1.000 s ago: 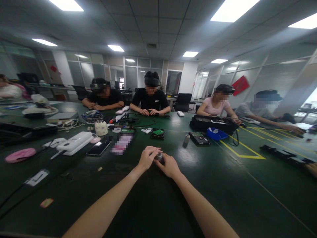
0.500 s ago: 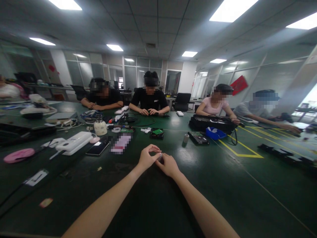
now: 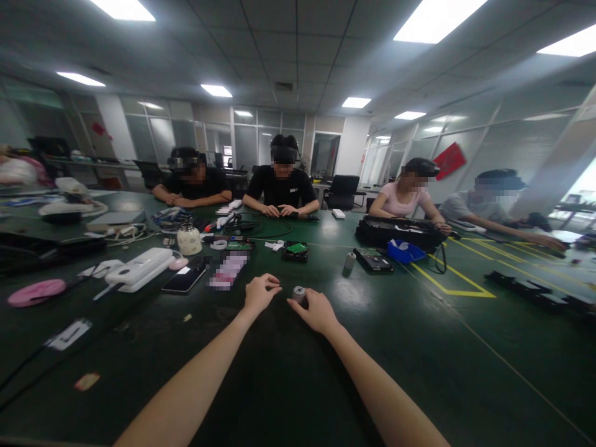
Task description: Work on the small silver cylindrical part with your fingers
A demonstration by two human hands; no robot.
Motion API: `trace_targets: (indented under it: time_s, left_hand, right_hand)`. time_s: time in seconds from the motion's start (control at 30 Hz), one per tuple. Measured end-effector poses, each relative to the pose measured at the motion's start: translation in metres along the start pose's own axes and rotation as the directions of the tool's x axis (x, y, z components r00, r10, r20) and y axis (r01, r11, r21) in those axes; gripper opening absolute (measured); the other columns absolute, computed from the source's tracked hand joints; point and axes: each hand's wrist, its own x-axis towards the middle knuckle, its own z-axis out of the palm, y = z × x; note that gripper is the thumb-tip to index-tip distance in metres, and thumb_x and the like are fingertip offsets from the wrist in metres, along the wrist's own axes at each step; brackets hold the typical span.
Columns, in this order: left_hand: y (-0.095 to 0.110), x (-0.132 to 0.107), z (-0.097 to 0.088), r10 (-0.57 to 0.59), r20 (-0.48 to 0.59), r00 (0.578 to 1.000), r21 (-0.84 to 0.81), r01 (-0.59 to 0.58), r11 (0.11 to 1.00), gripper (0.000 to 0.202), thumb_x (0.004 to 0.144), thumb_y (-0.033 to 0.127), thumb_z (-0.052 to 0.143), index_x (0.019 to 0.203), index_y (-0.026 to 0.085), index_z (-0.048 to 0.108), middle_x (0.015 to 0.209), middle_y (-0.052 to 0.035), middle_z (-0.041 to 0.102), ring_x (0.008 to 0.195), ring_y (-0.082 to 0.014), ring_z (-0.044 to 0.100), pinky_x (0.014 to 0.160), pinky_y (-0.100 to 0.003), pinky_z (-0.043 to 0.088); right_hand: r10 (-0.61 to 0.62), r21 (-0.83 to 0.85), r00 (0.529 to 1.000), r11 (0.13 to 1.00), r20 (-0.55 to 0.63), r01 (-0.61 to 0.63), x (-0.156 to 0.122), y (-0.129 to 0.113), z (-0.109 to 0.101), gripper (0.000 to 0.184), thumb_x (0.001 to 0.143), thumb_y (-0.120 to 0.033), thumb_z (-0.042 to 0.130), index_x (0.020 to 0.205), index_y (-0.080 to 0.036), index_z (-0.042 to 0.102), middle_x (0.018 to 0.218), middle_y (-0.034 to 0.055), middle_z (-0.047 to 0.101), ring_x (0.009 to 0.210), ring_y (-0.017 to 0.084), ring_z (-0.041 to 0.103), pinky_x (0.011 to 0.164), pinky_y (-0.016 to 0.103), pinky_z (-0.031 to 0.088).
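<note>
A small silver cylindrical part (image 3: 298,293) stands on the dark green table (image 3: 400,347) in front of me. My right hand (image 3: 318,310) holds it from the right, fingers curled round its side. My left hand (image 3: 261,292) is a short way to the left of the part, apart from it, with fingertips pinched together; what they hold, if anything, is too small to make out.
A phone (image 3: 185,279), a white case (image 3: 139,268), a pink disc (image 3: 31,292), a white jar (image 3: 189,239), green circuit boards (image 3: 297,249), a second small cylinder (image 3: 349,260), a black drive (image 3: 374,260) and a blue tray (image 3: 405,251) lie farther back. Several people sit along the far edge.
My left hand has come off the top of the silver part and drawn back to the left, fingers pinched. The right hand stays on the part.
</note>
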Motion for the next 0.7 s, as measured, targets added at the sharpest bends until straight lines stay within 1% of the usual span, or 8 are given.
trace_targets:
  time_s: [0.07, 0.17, 0.2, 0.27, 0.37, 0.43, 0.57, 0.7]
  left_hand:
    - [-0.003, -0.002, 0.000, -0.008, -0.010, 1.000, 0.012, 0.008, 1.000, 0.016, 0.065, 0.020, 0.076, 0.076, 0.024, 0.065, 0.078, 0.0003, 0.076, 0.088, -0.0231, 0.070, 0.081, -0.036, 0.046]
    - [0.001, -0.003, 0.001, -0.026, -0.025, 0.999, 0.012, 0.026, 1.000, 0.015, 0.066, 0.021, 0.077, 0.076, 0.024, 0.066, 0.079, 0.0003, 0.076, 0.089, -0.0231, 0.069, 0.083, -0.037, 0.046]
    - [0.004, -0.003, 0.001, -0.024, -0.029, 0.999, -0.019, 0.023, 1.000, 0.013, 0.067, 0.022, 0.076, 0.075, 0.023, 0.066, 0.079, 0.0001, 0.076, 0.087, -0.0227, 0.070, 0.083, -0.037, 0.046]
    - [0.012, -0.003, 0.002, 0.007, -0.029, 1.000, -0.135, -0.011, 0.991, 0.010, 0.070, 0.025, 0.073, 0.076, 0.021, 0.066, 0.081, -0.0019, 0.076, 0.084, -0.0215, 0.070, 0.082, -0.035, 0.048]
    - [0.030, -0.006, 0.006, 0.085, -0.008, 0.996, -0.334, -0.083, 0.939, 0.013, 0.073, 0.029, 0.071, 0.077, 0.017, 0.067, 0.086, -0.0064, 0.074, 0.081, -0.0207, 0.071, 0.076, -0.031, 0.052]
    - [0.043, -0.009, 0.009, 0.125, 0.025, 0.992, -0.393, -0.105, 0.914, 0.013, 0.072, 0.027, 0.072, 0.075, 0.017, 0.066, 0.086, -0.0070, 0.074, 0.080, -0.0207, 0.071, 0.075, -0.030, 0.054]
    - [0.059, -0.015, 0.010, 0.150, 0.060, 0.987, -0.400, -0.114, 0.909, 0.012, 0.072, 0.022, 0.072, 0.079, 0.018, 0.064, 0.079, -0.0043, 0.074, 0.078, -0.0205, 0.072, 0.077, -0.031, 0.054]
    - [0.060, -0.017, 0.008, 0.168, 0.061, 0.984, -0.360, -0.135, 0.923, 0.010, 0.073, 0.021, 0.070, 0.080, 0.020, 0.063, 0.080, -0.0033, 0.074, 0.080, -0.0207, 0.072, 0.079, -0.032, 0.053]
  right_hand:
    - [-0.007, 0.004, 1.000, 1.000, -0.009, 0.007, 0.000, 0.000, 0.000, 0.042, 0.090, -0.055, 0.044, 0.083, -0.017, 0.060, 0.084, 0.0066, 0.065, 0.079, 0.020, 0.061, 0.069, 0.028, 0.039]
    - [-0.012, 0.004, 1.000, 1.000, -0.018, 0.012, -0.001, 0.000, -0.001, 0.041, 0.090, -0.055, 0.044, 0.084, -0.017, 0.060, 0.084, 0.0066, 0.066, 0.078, 0.020, 0.061, 0.069, 0.028, 0.039]
    - [-0.009, 0.001, 1.000, 1.000, -0.018, 0.009, -0.001, 0.000, -0.001, 0.041, 0.090, -0.055, 0.044, 0.084, -0.017, 0.060, 0.084, 0.0065, 0.066, 0.078, 0.020, 0.061, 0.069, 0.028, 0.039]
    - [-0.003, -0.005, 1.000, 1.000, -0.014, 0.003, -0.001, -0.001, -0.002, 0.042, 0.090, -0.054, 0.044, 0.084, -0.017, 0.060, 0.083, 0.0064, 0.066, 0.077, 0.020, 0.061, 0.068, 0.028, 0.039]
    - [-0.012, -0.005, 1.000, 1.000, -0.004, 0.012, 0.000, -0.001, -0.002, 0.040, 0.090, -0.053, 0.045, 0.086, -0.016, 0.061, 0.084, 0.0069, 0.066, 0.078, 0.021, 0.061, 0.069, 0.029, 0.039]
    - [-0.022, 0.003, 1.000, 1.000, 0.006, 0.022, 0.000, 0.000, -0.002, 0.037, 0.090, -0.050, 0.046, 0.090, -0.016, 0.061, 0.087, 0.0077, 0.066, 0.082, 0.021, 0.062, 0.071, 0.029, 0.040]
    - [-0.019, 0.018, 1.000, 1.000, 0.013, 0.019, 0.000, 0.002, 0.000, 0.035, 0.090, -0.046, 0.047, 0.096, -0.015, 0.061, 0.091, 0.0088, 0.067, 0.085, 0.022, 0.062, 0.073, 0.029, 0.040]
    - [-0.014, 0.019, 1.000, 1.000, 0.020, 0.014, 0.001, 0.003, 0.000, 0.034, 0.090, -0.046, 0.047, 0.096, -0.015, 0.061, 0.092, 0.0083, 0.067, 0.084, 0.021, 0.062, 0.073, 0.029, 0.040]
